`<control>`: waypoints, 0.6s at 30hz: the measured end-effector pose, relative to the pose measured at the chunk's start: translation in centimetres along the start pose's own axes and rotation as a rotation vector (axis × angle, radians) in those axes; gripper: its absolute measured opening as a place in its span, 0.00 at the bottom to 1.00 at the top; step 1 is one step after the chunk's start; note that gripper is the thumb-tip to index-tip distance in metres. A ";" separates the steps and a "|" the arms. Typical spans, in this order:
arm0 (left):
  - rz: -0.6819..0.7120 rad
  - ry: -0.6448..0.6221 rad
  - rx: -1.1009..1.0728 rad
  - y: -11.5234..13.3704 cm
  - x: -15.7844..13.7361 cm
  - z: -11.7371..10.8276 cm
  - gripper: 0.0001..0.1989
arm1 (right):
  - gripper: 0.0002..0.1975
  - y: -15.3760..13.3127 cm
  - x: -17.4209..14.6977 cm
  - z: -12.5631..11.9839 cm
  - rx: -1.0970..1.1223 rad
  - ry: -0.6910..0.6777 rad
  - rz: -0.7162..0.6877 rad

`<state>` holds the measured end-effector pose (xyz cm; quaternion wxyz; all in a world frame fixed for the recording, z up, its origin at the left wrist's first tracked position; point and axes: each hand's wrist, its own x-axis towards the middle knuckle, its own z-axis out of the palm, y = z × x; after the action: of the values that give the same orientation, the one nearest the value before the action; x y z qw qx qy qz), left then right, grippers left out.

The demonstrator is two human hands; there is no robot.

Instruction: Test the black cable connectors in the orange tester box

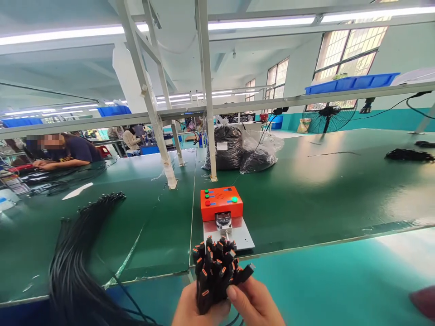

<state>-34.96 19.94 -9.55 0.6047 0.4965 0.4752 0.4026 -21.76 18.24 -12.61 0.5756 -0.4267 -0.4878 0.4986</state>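
A thick bundle of black USB cables stands upright at the bottom middle, many plug ends showing orange inside. My left hand is wrapped round the bundle from the left and below. On its right side my right hand pinches one cable plug between thumb and fingers; this plug has a bare metal tip and leans out to the right. Just beyond the bundle, an orange tester box with green and red buttons sits on the table. In front of it a small digital gauge is mounted on a metal plate.
On the left, a long sheaf of black cables hangs over the edge of the green table. Plastic bags of black items stand behind the box by white frame posts. A co-worker leans on the table at far left.
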 end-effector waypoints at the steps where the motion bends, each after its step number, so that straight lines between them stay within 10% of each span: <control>1: -0.018 -0.066 0.006 0.0 0.1 -0.2 0.07 | 0.24 0.0 0.1 0.3 -0.008 0.016 0.002; 18: -0.013 -0.254 -0.093 -0.4 0.7 -0.8 0.19 | 0.18 -1.8 1.2 -1.4 -0.246 -0.235 -0.090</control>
<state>-35.57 20.68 -10.09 0.6850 0.5116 0.3788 0.3543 -20.11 19.17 -10.95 0.4797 -0.4105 -0.6278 0.4552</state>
